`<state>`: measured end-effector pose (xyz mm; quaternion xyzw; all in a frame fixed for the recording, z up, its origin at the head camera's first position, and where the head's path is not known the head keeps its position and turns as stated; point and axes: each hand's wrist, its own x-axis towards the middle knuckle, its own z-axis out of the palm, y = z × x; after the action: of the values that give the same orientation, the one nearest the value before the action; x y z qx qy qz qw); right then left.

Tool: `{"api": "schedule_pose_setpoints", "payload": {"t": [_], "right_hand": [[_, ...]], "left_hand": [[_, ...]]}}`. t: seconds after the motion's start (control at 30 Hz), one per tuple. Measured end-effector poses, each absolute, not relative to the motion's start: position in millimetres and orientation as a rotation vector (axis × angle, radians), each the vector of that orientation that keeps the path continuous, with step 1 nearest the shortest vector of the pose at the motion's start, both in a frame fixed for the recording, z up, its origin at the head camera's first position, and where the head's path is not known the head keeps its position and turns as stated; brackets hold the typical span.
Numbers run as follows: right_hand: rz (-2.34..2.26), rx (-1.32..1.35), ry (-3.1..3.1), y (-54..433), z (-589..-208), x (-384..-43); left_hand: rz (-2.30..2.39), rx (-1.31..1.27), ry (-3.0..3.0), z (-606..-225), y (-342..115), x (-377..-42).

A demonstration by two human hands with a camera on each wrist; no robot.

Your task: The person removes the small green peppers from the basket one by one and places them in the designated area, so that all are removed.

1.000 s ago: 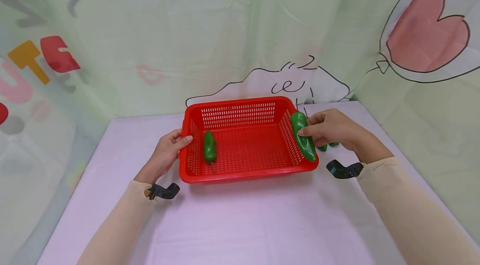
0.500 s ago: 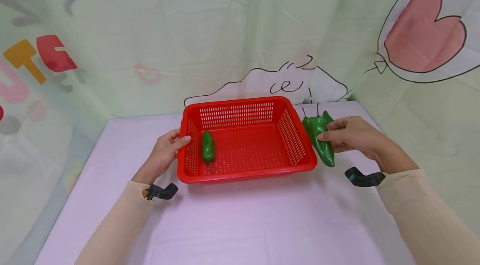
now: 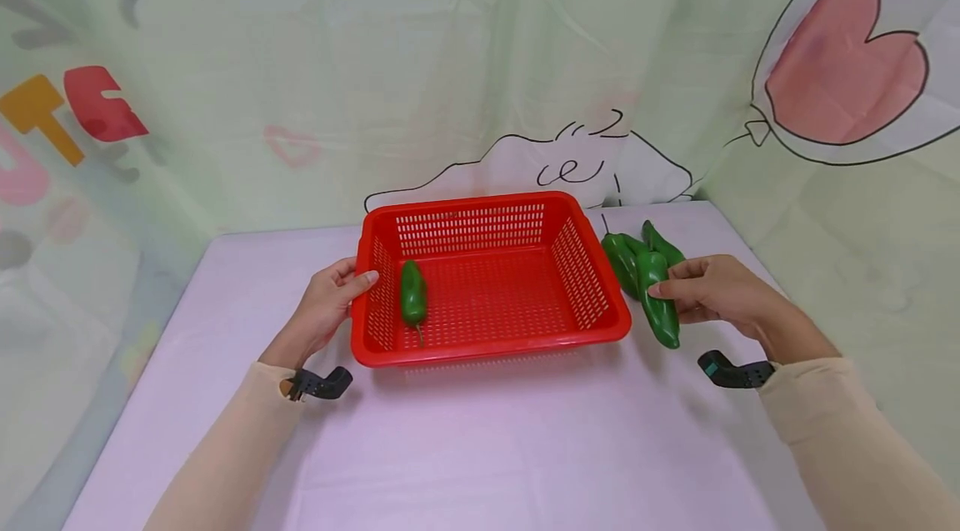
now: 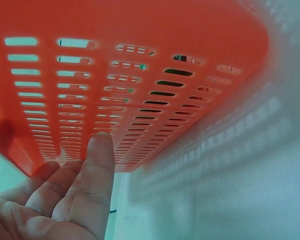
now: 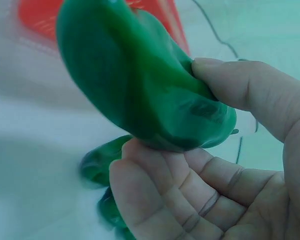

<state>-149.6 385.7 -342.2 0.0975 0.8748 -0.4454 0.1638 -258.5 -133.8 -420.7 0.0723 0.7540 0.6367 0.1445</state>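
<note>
My left hand (image 3: 330, 302) grips the left rim of a red plastic basket (image 3: 491, 352), thumb over the rim and fingers against the outer slotted wall (image 4: 70, 107). Inside the basket, near its left wall, lies one green pepper (image 3: 413, 294). To the right of the basket, my right hand (image 3: 716, 293) pinches another long green pepper (image 3: 658, 306) between thumb and fingers. In the right wrist view this glossy held pepper (image 5: 135, 85) fills the upper middle. Just behind it, other green peppers (image 3: 619, 257) lie on the table beside the basket's right side.
A pale lilac cloth (image 3: 480, 448) covers the table. Behind it hangs a light green printed curtain (image 3: 420, 64), with a heart balloon drawing (image 3: 847, 64) at the right. A black wrist camera (image 3: 322, 383) sits on the left wrist, another wrist camera (image 3: 735, 370) on the right.
My right hand has carried its pepper from over the basket's right rim rightward and toward me, uncovering the peppers behind. The left hand stays on the rim; the view has shifted slightly.
</note>
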Motion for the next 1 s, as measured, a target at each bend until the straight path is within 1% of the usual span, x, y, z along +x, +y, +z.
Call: {"api": "schedule_pose_setpoints", "payload": {"t": [0.53, 1.0], "right_hand": [[-1.176, 0.377, 2.485, 396, -391, -147], [-1.063, 0.416, 2.515, 396, -403, -144]], "left_hand": [[1.837, 0.179, 2.177, -420, -134, -259], [1.835, 0.195, 2.169, -420, -133, -259]]}}
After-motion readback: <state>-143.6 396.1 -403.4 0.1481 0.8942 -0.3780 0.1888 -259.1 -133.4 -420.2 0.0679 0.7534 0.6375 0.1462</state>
